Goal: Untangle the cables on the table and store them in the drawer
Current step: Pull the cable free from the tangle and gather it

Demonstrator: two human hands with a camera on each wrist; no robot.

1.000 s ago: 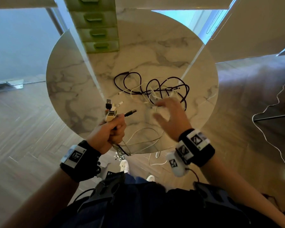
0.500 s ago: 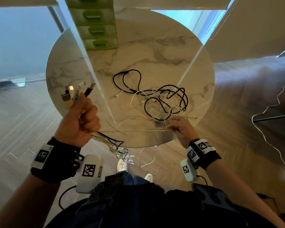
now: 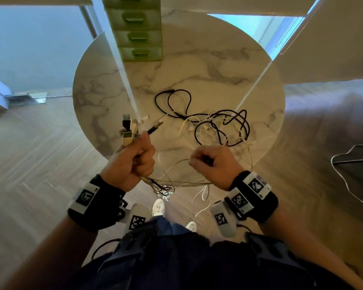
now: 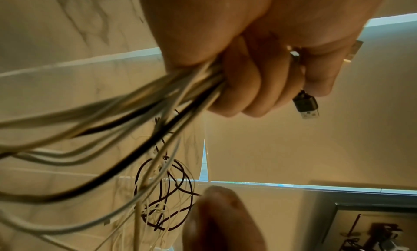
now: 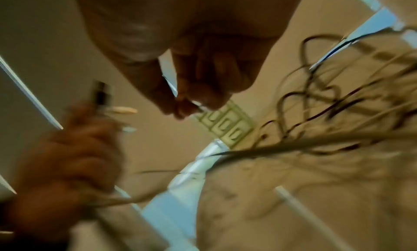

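Note:
A tangle of black and white cables (image 3: 220,126) lies on the round marble table (image 3: 197,65), right of centre. My left hand (image 3: 138,162) is fisted around a bundle of cable ends (image 4: 158,98) above the table's front edge; several plugs (image 3: 130,130) stick up from it, a black USB plug (image 4: 305,106) among them. My right hand (image 3: 210,162) is curled just in front of the tangle and pinches a thin white cable (image 5: 197,104) between thumb and fingers. Slack strands run between both hands. The green drawer unit (image 3: 137,36) stands at the table's far edge, its drawers closed.
Loops of cable (image 3: 166,189) hang over the table's front edge towards my white shoes (image 3: 158,207). Another white cable (image 3: 344,181) snakes across the wooden floor on the right. Behind the table on the left stands a glass wall.
My left hand swung from out at the left back to the table's front centre with its bundle. My right hand left the table surface, curled and rose with a white cable.

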